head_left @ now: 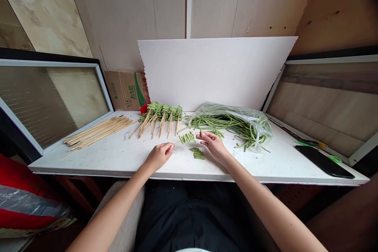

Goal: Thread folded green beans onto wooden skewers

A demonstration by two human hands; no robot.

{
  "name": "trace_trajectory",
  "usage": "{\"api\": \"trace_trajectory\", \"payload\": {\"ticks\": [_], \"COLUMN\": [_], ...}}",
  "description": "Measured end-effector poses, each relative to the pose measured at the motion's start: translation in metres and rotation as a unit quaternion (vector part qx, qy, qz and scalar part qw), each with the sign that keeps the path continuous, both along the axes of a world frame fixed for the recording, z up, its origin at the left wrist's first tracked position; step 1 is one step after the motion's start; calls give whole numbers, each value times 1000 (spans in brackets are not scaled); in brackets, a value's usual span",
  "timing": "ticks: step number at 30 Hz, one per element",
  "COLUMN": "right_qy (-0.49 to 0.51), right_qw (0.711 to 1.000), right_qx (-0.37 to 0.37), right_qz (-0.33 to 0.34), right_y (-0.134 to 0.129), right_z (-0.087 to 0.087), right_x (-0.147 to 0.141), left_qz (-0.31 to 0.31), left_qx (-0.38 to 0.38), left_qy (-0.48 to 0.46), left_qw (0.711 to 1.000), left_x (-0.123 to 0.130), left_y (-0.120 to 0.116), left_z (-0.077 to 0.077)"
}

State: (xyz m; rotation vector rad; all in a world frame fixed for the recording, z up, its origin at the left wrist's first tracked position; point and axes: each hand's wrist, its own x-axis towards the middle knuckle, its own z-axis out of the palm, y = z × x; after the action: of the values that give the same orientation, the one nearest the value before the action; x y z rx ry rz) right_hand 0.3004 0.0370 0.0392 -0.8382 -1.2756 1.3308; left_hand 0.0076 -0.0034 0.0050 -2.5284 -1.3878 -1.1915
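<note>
My left hand (160,155) is closed on the near end of a thin wooden skewer, which carries a row of short green bean pieces (187,138). At the skewer's other end, my right hand (211,143) pinches a small bean piece (200,130) between its fingers. Just below, a small group of cut bean pieces (197,153) lies on the white table (118,161). More cut pieces (217,134) sit partly behind my right hand.
Filled bean skewers (165,112) are piled at the back. Bare skewers (99,132) lie at left, a plastic bag (260,120) of long beans (227,121) at back right. A black phone (323,161) and scissors (308,140) are at right; a white board (215,73) stands behind.
</note>
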Motion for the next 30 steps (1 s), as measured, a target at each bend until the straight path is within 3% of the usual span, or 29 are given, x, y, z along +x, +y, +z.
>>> {"api": "trace_trajectory", "payload": {"ticks": [30], "right_qy": [-44], "right_qw": [998], "right_qx": [39], "right_qz": [-28], "right_y": [6], "right_z": [-6], "right_x": [3], "left_qz": [-11], "left_qx": [-8], "left_qy": [6], "left_qw": [1000], "left_x": [-1], "left_y": [1], "left_z": [0]}}
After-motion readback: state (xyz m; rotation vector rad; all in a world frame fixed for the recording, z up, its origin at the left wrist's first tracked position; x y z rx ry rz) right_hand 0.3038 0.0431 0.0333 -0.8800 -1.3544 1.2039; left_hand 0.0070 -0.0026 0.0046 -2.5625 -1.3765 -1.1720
